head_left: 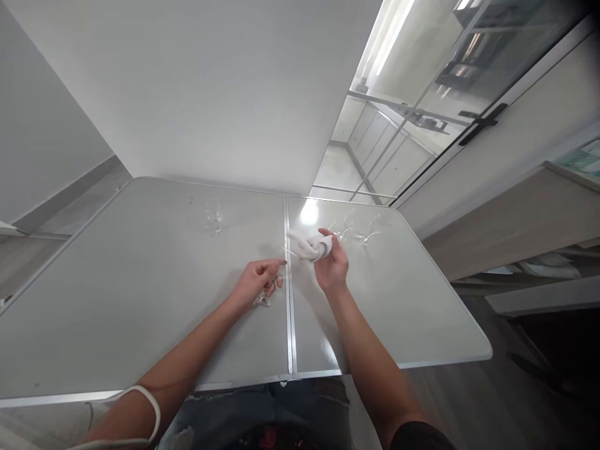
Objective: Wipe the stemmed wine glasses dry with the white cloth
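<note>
My left hand (262,278) is closed around the stem of a clear wine glass (263,301), over the table's middle seam. The glass is tilted, its foot showing below my fingers and its bowl pointing toward the other hand; the see-through bowl is hard to make out. A bunched white cloth (307,247) is gripped in my right hand (332,262), close to the bowl's rim. Whether cloth and glass touch, I cannot tell.
Toward the back left of the grey folding table (140,300) is a clear stemmed glass (214,215). Several more clear glasses (363,237) are grouped at the back right. A white wall panel (210,94) rises behind the table, with a glass partition (398,119) to its right.
</note>
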The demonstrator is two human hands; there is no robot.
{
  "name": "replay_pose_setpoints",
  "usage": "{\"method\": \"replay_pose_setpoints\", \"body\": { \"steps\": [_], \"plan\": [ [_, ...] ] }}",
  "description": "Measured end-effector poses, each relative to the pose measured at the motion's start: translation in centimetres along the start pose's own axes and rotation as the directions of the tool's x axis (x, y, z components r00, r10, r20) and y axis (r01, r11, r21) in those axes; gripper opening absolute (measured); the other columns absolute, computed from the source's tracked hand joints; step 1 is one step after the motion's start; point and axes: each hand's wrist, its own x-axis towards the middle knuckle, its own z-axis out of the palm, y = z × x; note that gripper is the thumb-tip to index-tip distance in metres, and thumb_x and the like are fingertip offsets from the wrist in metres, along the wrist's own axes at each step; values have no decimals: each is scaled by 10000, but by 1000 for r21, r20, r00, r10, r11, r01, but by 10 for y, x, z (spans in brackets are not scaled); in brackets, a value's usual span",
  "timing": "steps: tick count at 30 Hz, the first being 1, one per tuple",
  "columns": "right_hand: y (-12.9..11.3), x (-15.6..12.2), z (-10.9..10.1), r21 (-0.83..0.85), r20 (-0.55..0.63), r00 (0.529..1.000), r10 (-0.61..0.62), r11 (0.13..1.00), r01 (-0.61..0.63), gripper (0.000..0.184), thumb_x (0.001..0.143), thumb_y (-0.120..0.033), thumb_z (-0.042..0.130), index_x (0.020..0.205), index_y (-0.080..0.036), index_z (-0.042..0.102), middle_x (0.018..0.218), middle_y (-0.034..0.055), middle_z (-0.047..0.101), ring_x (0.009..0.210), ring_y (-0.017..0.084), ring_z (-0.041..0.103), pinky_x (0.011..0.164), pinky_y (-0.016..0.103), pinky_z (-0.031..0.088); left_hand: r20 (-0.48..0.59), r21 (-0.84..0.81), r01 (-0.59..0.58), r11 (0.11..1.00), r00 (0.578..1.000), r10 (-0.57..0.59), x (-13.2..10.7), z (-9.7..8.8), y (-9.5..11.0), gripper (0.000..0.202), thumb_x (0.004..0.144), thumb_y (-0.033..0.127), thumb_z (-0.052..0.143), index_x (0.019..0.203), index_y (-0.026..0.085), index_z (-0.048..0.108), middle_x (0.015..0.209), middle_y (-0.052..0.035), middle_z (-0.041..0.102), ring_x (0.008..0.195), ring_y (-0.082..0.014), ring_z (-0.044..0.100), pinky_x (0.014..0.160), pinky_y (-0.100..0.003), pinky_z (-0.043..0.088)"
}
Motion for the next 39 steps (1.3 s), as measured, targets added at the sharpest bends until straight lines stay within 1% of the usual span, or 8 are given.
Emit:
{"method": "replay_pose_setpoints", "body": {
  "steps": [3, 9, 14, 19, 22, 27, 32, 39],
  "plan": [
    [0, 1, -2, -79, -2, 1000, -18, 997, 18, 327, 942, -545, 569, 998, -229, 633, 791, 16, 556, 694, 173, 535, 631, 294, 450, -119, -195, -96, 976, 990, 74, 3, -2, -1, 593, 901, 597, 627, 1280, 141, 605, 955, -96, 721, 686, -132, 664, 683, -278, 518],
    [20, -14, 16, -329, 115, 982, -148, 927, 179, 462, 965, -499, 584, 1358, -270, 504, 1006, 48, 634, 900, 215, 603, 831, 345, 496, -86, -295, -57, 954, 996, 33, 5, 6, -7, 517, 840, 506, 753, 1211, 176, 608, 1166, -141, 711, 990, -236, 719, 898, -390, 553],
    [30, -21, 19, -460, 549, 810, -206, 735, 498, 345, 1003, -433, 506, 1259, -253, 651, 1240, 113, 625, 1177, 298, 554, 1052, 484, 423, -95, -237, -76, 969, 994, 55, 7, 7, -17, 519, 827, 554, 738, 1157, 162, 658, 1053, -103, 719, 883, -202, 699, 810, -343, 571],
    [21, -18, 19, -528, 675, 711, -199, 543, 653, 251, 960, -347, 569, 1150, -286, 721, 1167, 104, 660, 1137, 311, 553, 1037, 520, 422, -17, 132, -181, 975, 983, 185, 8, 5, -28, 392, 887, 492, 655, 1066, 145, 629, 771, -14, 632, 662, -139, 581, 655, -270, 505],
    [11, -16, 21, -555, 657, 735, -166, 554, 621, 256, 912, -315, 630, 1153, -276, 706, 1237, 108, 633, 1170, 307, 548, 1051, 501, 414, 58, 475, -334, 814, 935, 350, 8, 0, -33, 278, 891, 329, 623, 1104, 151, 601, 881, -55, 632, 755, -172, 589, 699, -291, 503],
    [-3, -12, 17, -525, 510, 859, 44, 807, 270, 289, 843, -372, 723, 1098, -244, 675, 1067, 61, 657, 959, 243, 619, 878, 386, 501, 190, 733, -445, 515, 860, 473, 2, -6, -30, 331, 927, 251, 522, 1249, 181, 560, 1009, -110, 638, 868, -219, 621, 786, -349, 520],
    [13, -18, 25, -186, 295, 941, 166, 976, -114, 392, 926, -529, 594, 1198, -248, 613, 980, 53, 650, 825, 206, 609, 690, 312, 502, 15, 621, -434, 653, 840, 543, 2, 4, -27, 414, 910, 304, 635, 1278, 226, 463, 1057, -66, 601, 836, -159, 604, 788, -316, 535],
    [45, -29, 39, -183, 312, 949, 46, 983, 12, 663, 883, -709, 581, 1350, -241, 522, 1183, 86, 636, 1001, 226, 610, 838, 318, 517, -215, 588, -353, 728, 799, 561, 7, 2, -25, 165, 810, 210, 676, 939, 213, 574, 1027, -34, 510, 938, -174, 551, 818, -309, 534]
  ]
}}
